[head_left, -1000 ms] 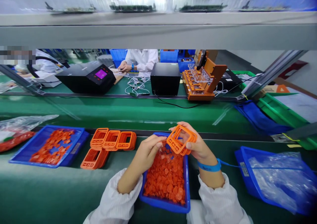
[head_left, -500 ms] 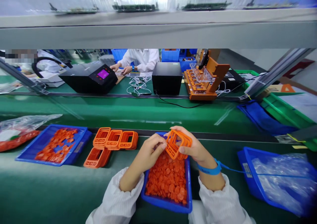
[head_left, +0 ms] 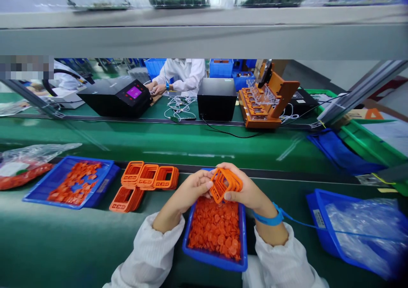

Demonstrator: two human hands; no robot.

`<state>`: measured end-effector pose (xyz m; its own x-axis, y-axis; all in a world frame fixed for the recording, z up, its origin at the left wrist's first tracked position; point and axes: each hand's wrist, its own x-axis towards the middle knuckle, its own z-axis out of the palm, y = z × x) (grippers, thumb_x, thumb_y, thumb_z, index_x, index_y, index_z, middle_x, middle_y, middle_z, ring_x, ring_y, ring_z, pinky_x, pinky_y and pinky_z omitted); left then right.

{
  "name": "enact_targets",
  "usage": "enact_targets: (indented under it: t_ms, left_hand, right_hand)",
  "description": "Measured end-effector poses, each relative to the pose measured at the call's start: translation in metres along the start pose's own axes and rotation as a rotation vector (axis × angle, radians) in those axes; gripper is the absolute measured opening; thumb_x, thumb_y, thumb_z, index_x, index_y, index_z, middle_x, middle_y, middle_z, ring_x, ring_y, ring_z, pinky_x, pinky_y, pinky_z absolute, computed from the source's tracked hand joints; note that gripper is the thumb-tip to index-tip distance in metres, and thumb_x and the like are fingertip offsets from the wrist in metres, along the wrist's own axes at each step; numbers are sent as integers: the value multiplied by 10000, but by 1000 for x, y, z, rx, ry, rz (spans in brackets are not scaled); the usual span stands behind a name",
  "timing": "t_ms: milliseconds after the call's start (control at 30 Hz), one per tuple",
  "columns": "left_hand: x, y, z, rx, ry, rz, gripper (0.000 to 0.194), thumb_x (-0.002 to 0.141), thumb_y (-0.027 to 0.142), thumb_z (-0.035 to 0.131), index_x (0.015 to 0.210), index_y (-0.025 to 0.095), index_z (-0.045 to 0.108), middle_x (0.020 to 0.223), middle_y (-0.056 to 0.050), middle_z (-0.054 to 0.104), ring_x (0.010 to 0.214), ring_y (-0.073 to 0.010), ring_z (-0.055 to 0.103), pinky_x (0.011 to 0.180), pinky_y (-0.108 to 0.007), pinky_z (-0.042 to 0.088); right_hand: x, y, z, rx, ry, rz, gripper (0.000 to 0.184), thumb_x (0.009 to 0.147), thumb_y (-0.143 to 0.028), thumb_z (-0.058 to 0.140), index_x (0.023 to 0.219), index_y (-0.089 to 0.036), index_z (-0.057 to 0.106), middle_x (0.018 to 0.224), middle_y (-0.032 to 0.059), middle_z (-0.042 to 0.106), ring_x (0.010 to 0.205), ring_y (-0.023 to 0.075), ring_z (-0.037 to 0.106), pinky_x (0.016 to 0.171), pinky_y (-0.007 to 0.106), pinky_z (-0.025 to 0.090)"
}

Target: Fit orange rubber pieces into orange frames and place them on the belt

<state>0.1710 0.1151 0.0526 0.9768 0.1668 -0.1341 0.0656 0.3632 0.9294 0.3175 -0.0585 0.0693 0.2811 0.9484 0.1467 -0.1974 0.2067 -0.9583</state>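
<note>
My right hand (head_left: 237, 185) grips a stack of orange plastic frames (head_left: 223, 185), tilted and slightly fanned, with a blue strap round that wrist. At the stack's left edge is my left hand (head_left: 198, 187), its thumb and fingers pinched together; whether it grips a frame or a small piece there is hidden. Right below both hands sits a blue tray (head_left: 245, 241) filled with small orange plastic pieces (head_left: 216, 230). Several more stacks of orange frames (head_left: 148, 176) stand on the green mat to the left.
Farther left are a blue tray (head_left: 35, 198) of orange pieces and a clear bag (head_left: 25, 173) of orange parts. A blue bin (head_left: 314, 203) with clear plastic bags stands right. Black boxes (head_left: 216, 101) and an orange fixture (head_left: 264, 109) line the far side, where a co-worker (head_left: 185, 75) works.
The stack of frames has shifted slightly left and turned a little in my right hand. My left hand's fingers have moved in at the stack's left edge. The view has tilted slightly.
</note>
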Motion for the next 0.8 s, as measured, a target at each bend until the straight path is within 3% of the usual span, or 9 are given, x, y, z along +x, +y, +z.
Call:
enact_targets:
  t_ms: [233, 367, 533, 667, 800]
  left_hand:
    - [0, -2, -2, -55, -21, -97, 615, 849, 610, 869, 1131, 121, 626, 1050, -100, 722, 897, -187, 720, 842, -336, 594]
    - [0, -2, -1, -110, -38, -134, 561, 864, 595, 861, 1056, 127, 619, 1038, -86, 700, 881, -170, 707, 827, -318, 594]
    - [3, -7, 3, -174, -12, -92, 589, 862, 626, 850, 1002, 115, 592, 875, -33, 618, 670, -80, 559, 587, -194, 406]
    - [1, -5, 6, -164, 15, -4, 597, 860, 645, 842, 934, 145, 525, 751, 42, 472, 600, -55, 368, 558, -202, 283]
    - [-6, 1, 4, -19, 23, 44, 584, 918, 687, 758, 935, 160, 508, 716, 54, 447, 595, -69, 340, 564, -217, 266]
  right_hand:
    - [-2, -2, -1, -334, 63, -24, 886, 813, -527, 954, 1547, -288, 518, 1430, 122, 630, 1236, 299, 668, 1029, 392, 558]
    - [-1, -10, 3, -438, 45, -92, 769, 858, -556, 911, 1493, -278, 579, 1421, 118, 656, 1258, 315, 665, 1083, 427, 526]
    - [-1, -17, 10, -553, 52, -144, 647, 900, -526, 880, 1439, -286, 614, 1401, 108, 684, 1263, 333, 669, 1108, 466, 512]
    - [-2, -19, 18, -619, 73, -135, 627, 901, -491, 888, 1428, -300, 607, 1419, 108, 670, 1303, 349, 644, 1123, 492, 497]
    - [-2, -16, 22, -604, 56, -193, 611, 904, -532, 879, 1403, -306, 607, 1427, 106, 661, 1330, 347, 631, 1128, 491, 493]
